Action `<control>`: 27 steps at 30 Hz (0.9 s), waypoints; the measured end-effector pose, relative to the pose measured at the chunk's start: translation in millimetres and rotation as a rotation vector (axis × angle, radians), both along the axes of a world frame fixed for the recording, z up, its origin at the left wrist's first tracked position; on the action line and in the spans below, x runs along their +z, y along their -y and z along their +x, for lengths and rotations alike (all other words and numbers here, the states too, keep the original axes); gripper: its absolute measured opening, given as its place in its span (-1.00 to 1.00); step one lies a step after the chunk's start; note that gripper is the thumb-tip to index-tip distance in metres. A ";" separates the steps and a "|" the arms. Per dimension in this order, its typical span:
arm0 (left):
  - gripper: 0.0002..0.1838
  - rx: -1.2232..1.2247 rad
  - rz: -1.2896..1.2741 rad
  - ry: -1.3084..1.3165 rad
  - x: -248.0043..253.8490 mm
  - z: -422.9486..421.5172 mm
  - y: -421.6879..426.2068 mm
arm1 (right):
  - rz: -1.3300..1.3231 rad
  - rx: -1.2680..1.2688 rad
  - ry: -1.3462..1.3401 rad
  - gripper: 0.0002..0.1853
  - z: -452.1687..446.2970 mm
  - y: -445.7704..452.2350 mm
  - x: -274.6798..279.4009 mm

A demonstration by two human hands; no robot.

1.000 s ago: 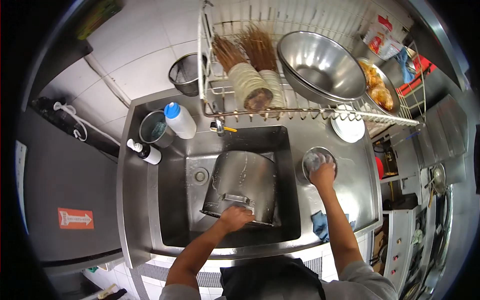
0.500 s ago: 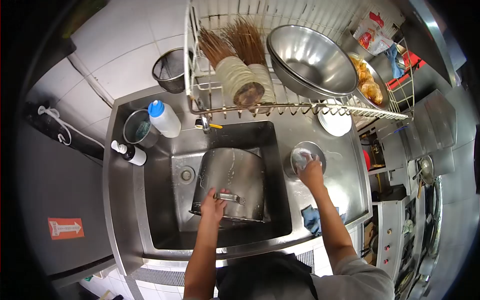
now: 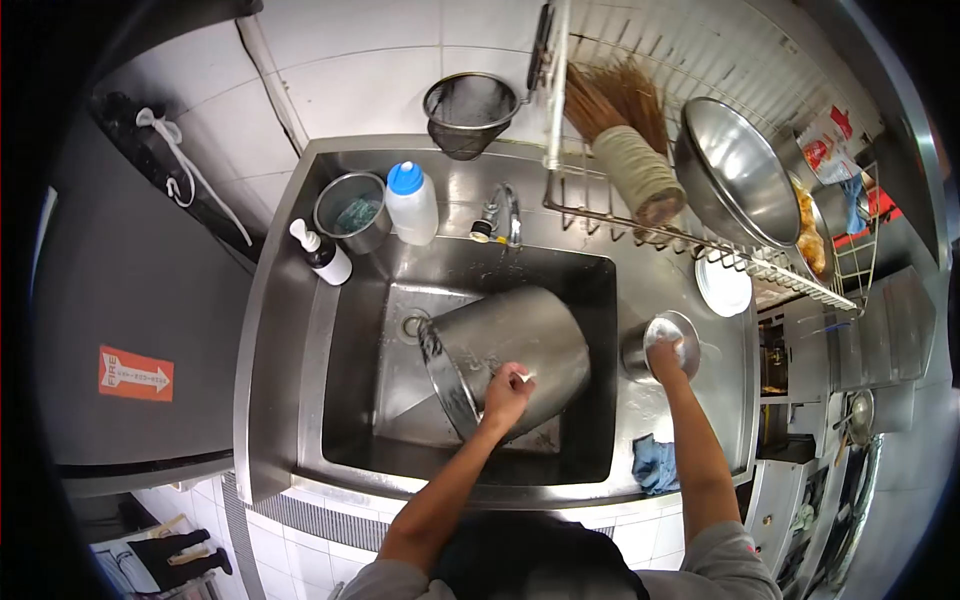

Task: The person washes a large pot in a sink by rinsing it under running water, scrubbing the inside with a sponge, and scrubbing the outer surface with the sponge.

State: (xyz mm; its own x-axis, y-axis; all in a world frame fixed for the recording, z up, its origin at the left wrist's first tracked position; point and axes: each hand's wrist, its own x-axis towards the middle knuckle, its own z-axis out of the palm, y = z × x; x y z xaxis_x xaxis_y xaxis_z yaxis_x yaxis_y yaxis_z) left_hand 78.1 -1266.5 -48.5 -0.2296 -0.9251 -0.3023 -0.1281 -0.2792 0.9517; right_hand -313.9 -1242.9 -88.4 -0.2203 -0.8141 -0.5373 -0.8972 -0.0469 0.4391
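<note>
The pot (image 3: 535,325) lies on its side in the sink (image 3: 350,400), mouth to the left. The left hand (image 3: 507,397) is curled round its handle (image 3: 528,378) — most of the pot's body reaches beyond that hand, toward the far side. The right hand (image 3: 667,358) dips into a tin (image 3: 635,356) right of the sink — fingers hidden, so I cannot tell its grip. A cloth (image 3: 653,464) lies nearer.

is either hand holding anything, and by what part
Left hand: the big pot, by its side handle. Right hand: inside the metal container; its hold can't be told.
</note>
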 end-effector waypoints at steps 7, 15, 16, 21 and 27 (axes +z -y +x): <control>-0.69 0.090 -0.211 0.260 -9.2 78.8 -26.6 | -0.784 -0.552 0.394 -0.37 57.0 -1.9 154.0; -0.58 0.210 -0.210 0.317 -11.4 142.8 -4.6 | -0.725 -0.046 1.044 -0.38 296.5 11.6 140.8; -0.61 0.261 -0.033 0.353 -1.3 146.7 0.4 | -0.776 -0.110 1.080 -0.36 337.2 15.3 119.6; -0.74 0.333 -0.683 0.718 -25.3 163.6 54.9 | -0.666 0.387 0.864 -0.46 399.2 76.6 58.7; -0.63 0.062 -0.262 0.569 -56.0 157.9 68.2 | -0.609 -0.411 0.778 -0.37 372.6 153.9 3.5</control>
State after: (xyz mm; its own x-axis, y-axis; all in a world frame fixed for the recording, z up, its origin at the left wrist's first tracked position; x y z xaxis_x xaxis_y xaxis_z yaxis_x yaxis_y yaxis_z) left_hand 236.0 -1334.7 -104.5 -0.0428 -0.9915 -0.1231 -0.6258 -0.0694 0.7769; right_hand 58.7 -1396.8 -84.9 -0.3111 -0.9339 -0.1762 -0.8377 0.3570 -0.4134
